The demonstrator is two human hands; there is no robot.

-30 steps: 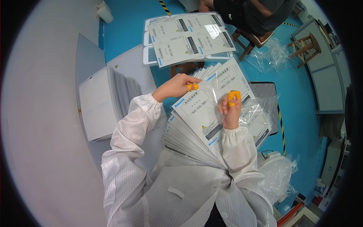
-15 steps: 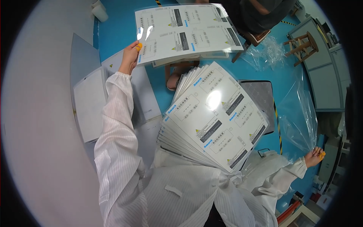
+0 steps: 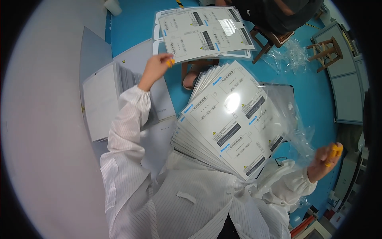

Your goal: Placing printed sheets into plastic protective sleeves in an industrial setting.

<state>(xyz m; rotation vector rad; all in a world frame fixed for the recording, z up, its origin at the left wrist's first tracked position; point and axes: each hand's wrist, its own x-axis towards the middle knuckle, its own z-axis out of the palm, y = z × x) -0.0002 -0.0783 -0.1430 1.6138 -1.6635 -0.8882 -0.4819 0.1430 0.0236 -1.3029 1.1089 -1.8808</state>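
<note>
Left grip point(image 3: 156, 67) at edge of printed sheet point(image 3: 205, 35)

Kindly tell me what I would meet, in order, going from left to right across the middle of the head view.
Plain pale wall → thick stack of white rectangular sheets → left hand → fanned stack of glossy, white, printed rectangular sheets → right hand.

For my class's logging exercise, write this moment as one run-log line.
left hand: at corner of upper sheets, contact unclear | right hand: blurred, near clear film, grip unclear | fanned sheets: between hands
</note>
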